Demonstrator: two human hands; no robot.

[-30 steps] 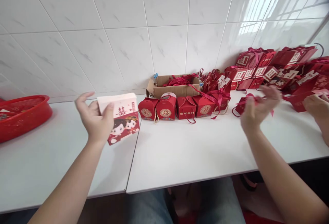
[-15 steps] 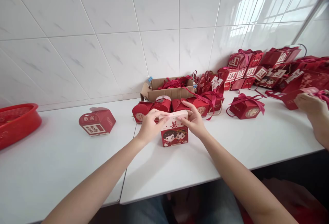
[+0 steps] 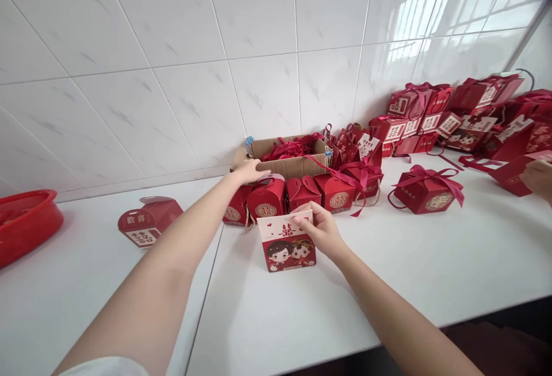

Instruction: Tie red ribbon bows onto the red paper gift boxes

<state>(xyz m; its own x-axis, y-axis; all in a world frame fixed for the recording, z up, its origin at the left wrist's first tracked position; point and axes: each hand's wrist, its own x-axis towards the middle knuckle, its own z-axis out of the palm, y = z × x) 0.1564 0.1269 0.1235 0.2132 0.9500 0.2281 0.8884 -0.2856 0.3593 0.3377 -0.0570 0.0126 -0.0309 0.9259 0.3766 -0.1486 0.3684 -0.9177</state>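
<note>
A red and cream gift box [image 3: 290, 254] with two cartoon faces stands upright on the table in front of me. My right hand [image 3: 319, 227] pinches its cream top flap at the right corner, thumb in front. My left hand [image 3: 250, 171] is stretched out over the near left end of a long cardboard box [image 3: 297, 165], its fingers apart and nothing seen in them. Inside that box lies a heap of dark red ribbons [image 3: 290, 149]. Just below my left hand stands a row of red gift boxes [image 3: 267, 198], partly covered by my forearm.
At the left are a red gift box [image 3: 150, 221] with an open top and a red plastic basket [image 3: 32, 226]. A ribboned gift box [image 3: 426, 191] sits right of centre. Stacked gift boxes [image 3: 414, 117] line the tiled wall. Another person's hand [image 3: 539, 177] shows at the right edge.
My left hand has let go of the cartoon gift box and moved back and left to the cardboard box. My right hand still grips the flap. The view has shifted slightly.
</note>
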